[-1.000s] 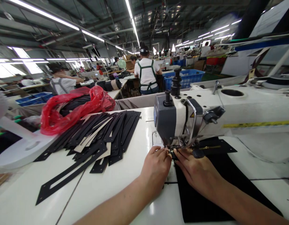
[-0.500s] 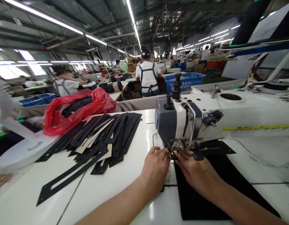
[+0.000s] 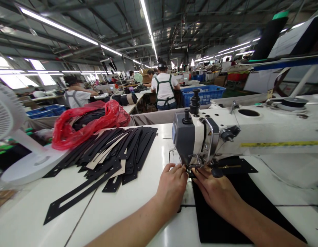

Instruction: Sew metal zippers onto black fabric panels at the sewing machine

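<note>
A black fabric panel (image 3: 215, 219) lies under the head of a white and grey sewing machine (image 3: 184, 137) and spreads toward me on the right. My left hand (image 3: 171, 185) is closed, its bent fingertips at the panel's edge just left of the presser foot. From the right, my right hand (image 3: 215, 188) reaches over the panel with its fingers pressed together on the fabric beside the needle. The machine head partly hides the fingertips of both hands. Behind my right hand, a black strip with a gold-coloured zipper (image 3: 233, 166) runs beneath the machine arm.
Slotted black strips (image 3: 110, 147) lie heaped on the white table (image 3: 140, 206) at left. Behind them is a red plastic bag (image 3: 76, 132), with a white fan (image 3: 27, 137) beside it. Past the table are a blue crate (image 3: 205, 94) and co-workers, one in green straps (image 3: 162, 85).
The view has shifted slightly, so the surroundings sit a little lower and the fan shows more. Both hands stay by the needle, and the fabric looks almost unmoved.
</note>
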### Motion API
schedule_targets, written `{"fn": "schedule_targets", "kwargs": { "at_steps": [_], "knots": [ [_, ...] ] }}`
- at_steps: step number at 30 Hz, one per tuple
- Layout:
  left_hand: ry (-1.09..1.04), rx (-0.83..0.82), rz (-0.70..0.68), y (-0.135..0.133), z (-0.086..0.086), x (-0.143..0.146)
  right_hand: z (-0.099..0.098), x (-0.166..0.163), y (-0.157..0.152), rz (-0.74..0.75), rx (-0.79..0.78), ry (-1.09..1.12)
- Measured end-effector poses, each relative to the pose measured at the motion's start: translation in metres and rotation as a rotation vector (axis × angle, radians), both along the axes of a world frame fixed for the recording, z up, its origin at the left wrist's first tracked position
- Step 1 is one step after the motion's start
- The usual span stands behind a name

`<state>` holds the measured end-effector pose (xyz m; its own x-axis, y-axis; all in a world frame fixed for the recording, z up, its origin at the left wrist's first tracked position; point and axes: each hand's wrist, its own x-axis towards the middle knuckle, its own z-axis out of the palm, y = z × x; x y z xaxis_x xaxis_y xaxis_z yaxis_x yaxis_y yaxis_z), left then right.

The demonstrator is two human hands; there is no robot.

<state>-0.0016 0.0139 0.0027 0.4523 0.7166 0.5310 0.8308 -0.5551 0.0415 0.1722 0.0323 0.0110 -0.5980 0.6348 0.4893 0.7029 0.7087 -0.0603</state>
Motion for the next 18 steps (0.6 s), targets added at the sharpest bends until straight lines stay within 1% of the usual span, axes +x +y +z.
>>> {"fn": "schedule_targets", "kwargs": {
  "at_steps": [6,11,15,18],
  "knots": [
    [-0.048,-0.072,-0.018,-0.001,0.003,-0.001,0.005,0.000,0.000,-0.003,-0.019,-0.011],
    [-0.033,-0.107,-0.010,-0.002,0.007,-0.003,0.003,0.001,0.001,0.007,-0.010,-0.015],
    [0.014,-0.094,0.011,-0.004,0.011,-0.002,-0.002,0.003,0.002,-0.009,0.071,-0.009],
    [0.021,-0.035,0.009,-0.004,0.006,0.000,-0.009,0.007,0.004,-0.057,0.187,-0.017]
  ]
}}
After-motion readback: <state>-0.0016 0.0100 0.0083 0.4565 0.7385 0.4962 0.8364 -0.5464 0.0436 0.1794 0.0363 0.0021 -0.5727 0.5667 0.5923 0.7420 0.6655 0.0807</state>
